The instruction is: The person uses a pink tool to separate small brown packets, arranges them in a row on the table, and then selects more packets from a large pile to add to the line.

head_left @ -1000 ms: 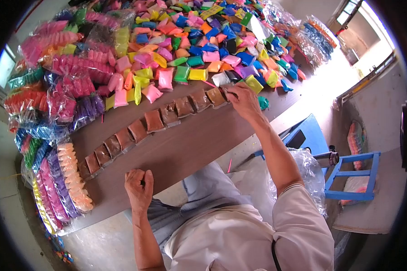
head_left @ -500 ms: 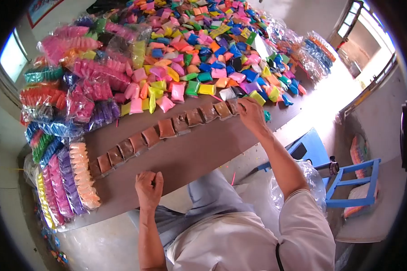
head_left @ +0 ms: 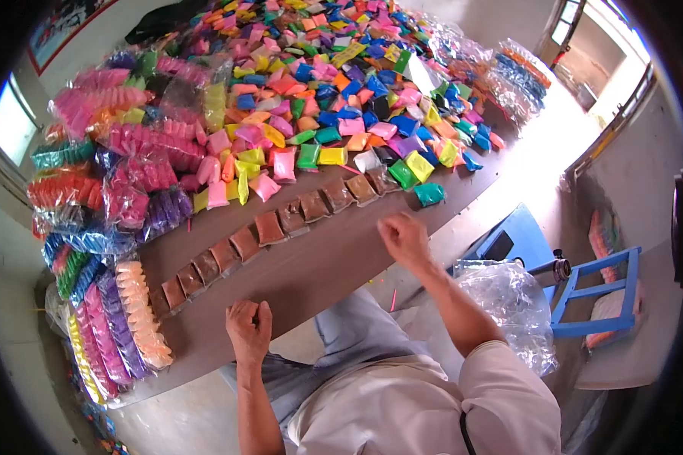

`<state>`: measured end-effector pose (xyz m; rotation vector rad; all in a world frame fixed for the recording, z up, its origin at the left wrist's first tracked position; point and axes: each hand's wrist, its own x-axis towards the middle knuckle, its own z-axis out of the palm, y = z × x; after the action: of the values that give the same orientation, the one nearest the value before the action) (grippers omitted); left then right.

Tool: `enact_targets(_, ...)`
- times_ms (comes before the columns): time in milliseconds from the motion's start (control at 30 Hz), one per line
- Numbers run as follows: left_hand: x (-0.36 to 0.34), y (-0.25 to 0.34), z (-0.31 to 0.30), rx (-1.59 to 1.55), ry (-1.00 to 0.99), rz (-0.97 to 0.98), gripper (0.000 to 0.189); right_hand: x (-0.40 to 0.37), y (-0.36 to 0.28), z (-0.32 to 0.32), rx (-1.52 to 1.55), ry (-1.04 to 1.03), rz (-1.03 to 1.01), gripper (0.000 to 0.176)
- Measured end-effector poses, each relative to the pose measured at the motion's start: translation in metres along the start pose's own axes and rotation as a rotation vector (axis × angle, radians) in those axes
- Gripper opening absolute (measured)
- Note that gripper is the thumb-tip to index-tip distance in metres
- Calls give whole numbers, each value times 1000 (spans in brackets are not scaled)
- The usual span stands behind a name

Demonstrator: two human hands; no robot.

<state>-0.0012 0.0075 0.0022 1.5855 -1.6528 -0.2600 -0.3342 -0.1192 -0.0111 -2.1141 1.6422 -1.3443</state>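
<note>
A slanting row of brown packets (head_left: 269, 228) lies on the dark tabletop (head_left: 296, 277). My left hand (head_left: 249, 331) is curled at the table's front edge, below the row; whether its fingers hold anything is hidden. My right hand (head_left: 404, 238) hovers near the front edge, below the row's right end, with its fingers curled; any thing inside is too small to make out. Beyond it lies a teal packet (head_left: 429, 195), apart from the hand. A green packet (head_left: 404, 174) sits beside the last brown packet.
A large heap of coloured packets (head_left: 334, 83) covers the back. Bagged bundles (head_left: 140, 152) are stacked at the left, with a peach strip (head_left: 138, 311) in front. At the right are a blue stool (head_left: 596, 292) and clear plastic (head_left: 505, 303).
My right hand has left the right end of the brown row and drawn back toward the front edge. The view has shifted slightly; my left hand keeps its curled pose.
</note>
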Motion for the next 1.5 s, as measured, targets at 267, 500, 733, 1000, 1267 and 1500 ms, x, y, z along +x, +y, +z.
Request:
enact_targets(267,-1,-4,3,51,-24,53,27,-37,-24,21,-77,117,-83,18)
enact_targets(500,-8,-11,4,66,-97,-99,32,-70,-50,11,90,-50,-175,36)
enact_targets(733,-8,-22,10,102,-41,90,30,-134,-85,-48,255,-300,-43,33)
enact_targets(1000,-8,-25,9,133,-33,97,30,-136,-59,-87,19,-273,58,36)
enact_targets(1267,-6,-11,8,85,1,97,31,-119,-28,-103,-88,-145,79,36)
enact_targets(1500,-3,-6,6,82,4,118,31,-89,-4,-102,-120,-49,73,36)
